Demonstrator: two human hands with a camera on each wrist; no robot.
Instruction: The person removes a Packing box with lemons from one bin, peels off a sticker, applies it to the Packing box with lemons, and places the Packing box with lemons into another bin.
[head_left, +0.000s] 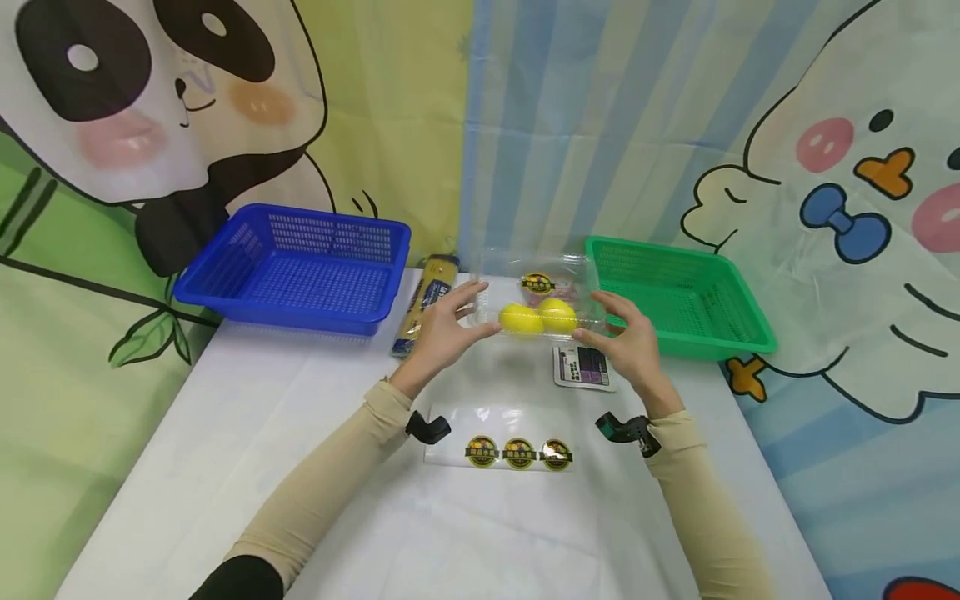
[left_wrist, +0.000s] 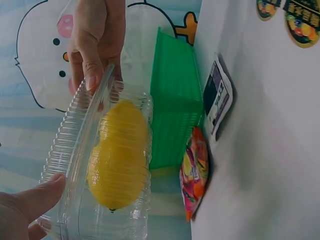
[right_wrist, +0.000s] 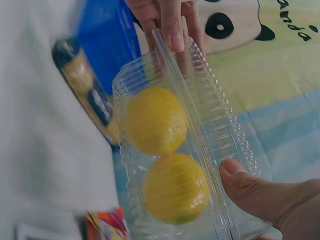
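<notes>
Clamshell box [head_left: 542, 310] with lemons [head_left: 538, 317] held between left hand [head_left: 444, 332]; right hand [head_left: 628, 343].

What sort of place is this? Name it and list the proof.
Probably a staged sorting or packing table, not a home: cartoon backdrop, blue basket and green basket, sticker strip, lemons in a clear box.
</notes>
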